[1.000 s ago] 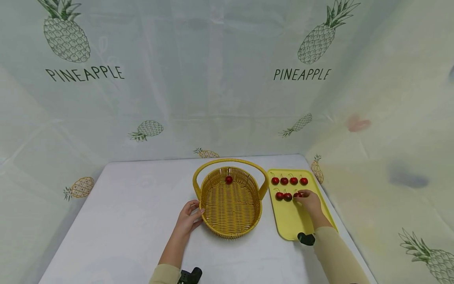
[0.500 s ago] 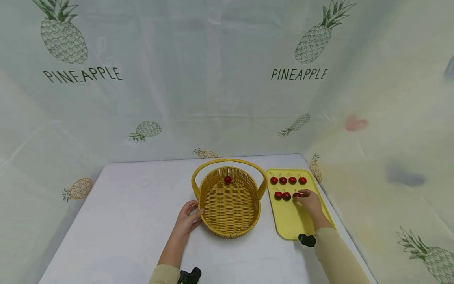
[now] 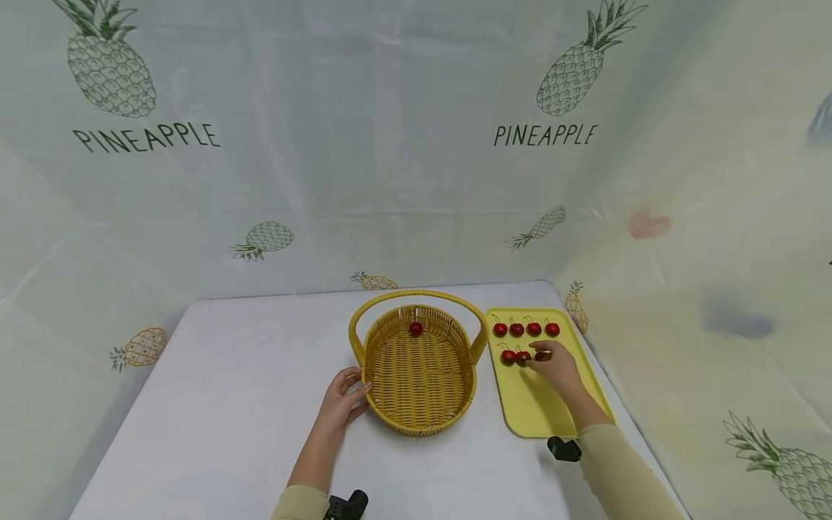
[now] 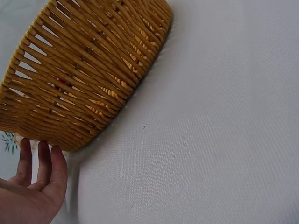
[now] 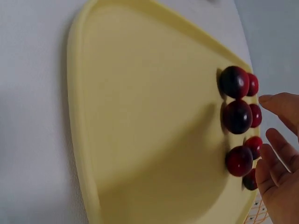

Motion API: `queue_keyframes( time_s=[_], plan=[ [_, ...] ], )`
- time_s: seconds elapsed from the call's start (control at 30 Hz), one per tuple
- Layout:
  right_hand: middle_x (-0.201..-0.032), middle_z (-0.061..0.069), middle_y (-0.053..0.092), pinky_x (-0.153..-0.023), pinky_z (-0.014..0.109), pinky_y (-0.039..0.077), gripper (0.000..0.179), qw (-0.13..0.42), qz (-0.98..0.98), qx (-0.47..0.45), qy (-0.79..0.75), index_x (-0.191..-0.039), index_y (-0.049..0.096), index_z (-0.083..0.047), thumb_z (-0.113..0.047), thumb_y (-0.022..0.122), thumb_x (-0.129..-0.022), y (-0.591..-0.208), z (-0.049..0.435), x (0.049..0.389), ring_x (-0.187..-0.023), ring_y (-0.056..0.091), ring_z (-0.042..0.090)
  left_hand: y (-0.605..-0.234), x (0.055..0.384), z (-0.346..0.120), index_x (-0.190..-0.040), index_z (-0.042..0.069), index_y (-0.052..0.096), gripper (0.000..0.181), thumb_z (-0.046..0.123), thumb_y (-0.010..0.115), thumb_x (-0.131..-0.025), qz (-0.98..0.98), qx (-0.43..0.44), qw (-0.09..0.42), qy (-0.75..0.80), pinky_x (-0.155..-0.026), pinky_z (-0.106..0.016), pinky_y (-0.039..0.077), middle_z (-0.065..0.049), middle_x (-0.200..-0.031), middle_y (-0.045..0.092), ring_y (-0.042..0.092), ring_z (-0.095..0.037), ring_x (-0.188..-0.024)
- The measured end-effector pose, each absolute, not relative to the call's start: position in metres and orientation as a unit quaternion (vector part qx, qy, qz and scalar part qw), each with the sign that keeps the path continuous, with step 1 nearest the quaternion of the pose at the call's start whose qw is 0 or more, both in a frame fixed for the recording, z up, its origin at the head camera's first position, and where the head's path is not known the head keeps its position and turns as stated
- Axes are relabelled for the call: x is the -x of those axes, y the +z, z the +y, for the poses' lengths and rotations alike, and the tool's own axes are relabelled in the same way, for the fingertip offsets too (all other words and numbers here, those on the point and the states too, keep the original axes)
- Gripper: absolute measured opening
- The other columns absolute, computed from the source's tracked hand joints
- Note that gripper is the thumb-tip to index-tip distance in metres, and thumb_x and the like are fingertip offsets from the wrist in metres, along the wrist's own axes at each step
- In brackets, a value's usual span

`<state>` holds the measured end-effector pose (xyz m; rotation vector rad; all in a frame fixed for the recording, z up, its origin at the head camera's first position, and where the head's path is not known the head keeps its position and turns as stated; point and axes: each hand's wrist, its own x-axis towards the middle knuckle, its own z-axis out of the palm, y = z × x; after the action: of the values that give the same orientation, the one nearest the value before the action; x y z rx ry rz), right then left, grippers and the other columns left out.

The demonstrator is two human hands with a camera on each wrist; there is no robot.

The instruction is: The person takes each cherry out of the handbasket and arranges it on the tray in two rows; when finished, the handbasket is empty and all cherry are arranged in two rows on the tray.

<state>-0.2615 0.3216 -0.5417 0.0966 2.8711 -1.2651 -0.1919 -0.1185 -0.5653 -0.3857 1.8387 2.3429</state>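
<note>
A yellow wicker basket [image 3: 419,390] with an arched handle stands mid-table, one red cherry [image 3: 416,328] inside near its far wall. My left hand [image 3: 342,399] holds the basket's left side, its thumb at the rim; in the left wrist view, three fingertips meet the woven outer wall. Over a yellow tray [image 3: 539,408] is my right hand [image 3: 555,366], its thumb and fingers apart near the front row of cherries. The right wrist view shows three cherries in that row, a close pair [image 5: 237,116] and a separate cherry [image 5: 239,161] by the fingers. Behind them runs another row [image 3: 516,329].
The table [image 3: 247,404] has a white cover. Right of the basket, the tray lies close to the table's right edge. A pineapple-printed curtain [image 3: 390,166] hangs behind the table and along both sides. Dark wrist cameras [image 3: 347,504] sit at both sleeves.
My right hand has shifted left from the third front-row cherry toward the second, leaving the third on the tray. The left hand keeps its place on the basket.
</note>
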Motion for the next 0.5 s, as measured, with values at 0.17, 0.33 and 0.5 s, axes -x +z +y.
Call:
queue_keyframes(
  time_s=[0.17, 0.33, 0.5],
  plan=[
    [-0.11, 0.022, 0.06, -0.065, 0.034, 0.044, 0.039, -0.001, 0.922, -0.008, -0.387, -0.116, 0.064, 0.007, -0.005, 0.076, -0.081, -0.541, 0.309, 0.263, -0.082, 0.052, 0.026, -0.564, 0.191, -0.119, -0.126, -0.001, 0.047, 0.037, 0.002, 0.063, -0.093, 0.613, 0.131, 0.069, 0.776, -0.079, -0.04, 0.051, -0.021, -0.136, 0.046, 0.059, -0.026, -0.103],
    [-0.115, 0.022, 0.058, -0.076, 0.043, 0.046, 0.037, -0.001, 0.931, 0.009, -0.364, -0.115, 0.065, 0.005, -0.006, 0.077, -0.081, -0.545, 0.302, 0.267, -0.093, 0.053, 0.033, -0.563, 0.189, -0.119, -0.126, -0.001, 0.046, 0.037, 0.002, 0.063, -0.093, 0.615, 0.128, 0.069, 0.775, -0.08, -0.04, 0.051, -0.022, -0.137, 0.044, 0.06, -0.027, -0.104],
    [-0.116, 0.024, 0.062, -0.087, 0.052, 0.047, 0.035, -0.006, 0.94, 0.027, -0.34, -0.114, 0.067, 0.003, -0.005, 0.078, -0.081, -0.548, 0.298, 0.273, -0.106, 0.056, 0.041, -0.562, 0.188, -0.118, -0.127, -0.002, 0.046, 0.038, 0.003, 0.064, -0.093, 0.616, 0.124, 0.069, 0.775, -0.081, -0.041, 0.051, -0.022, -0.138, 0.044, 0.059, -0.029, -0.106]
  ],
)
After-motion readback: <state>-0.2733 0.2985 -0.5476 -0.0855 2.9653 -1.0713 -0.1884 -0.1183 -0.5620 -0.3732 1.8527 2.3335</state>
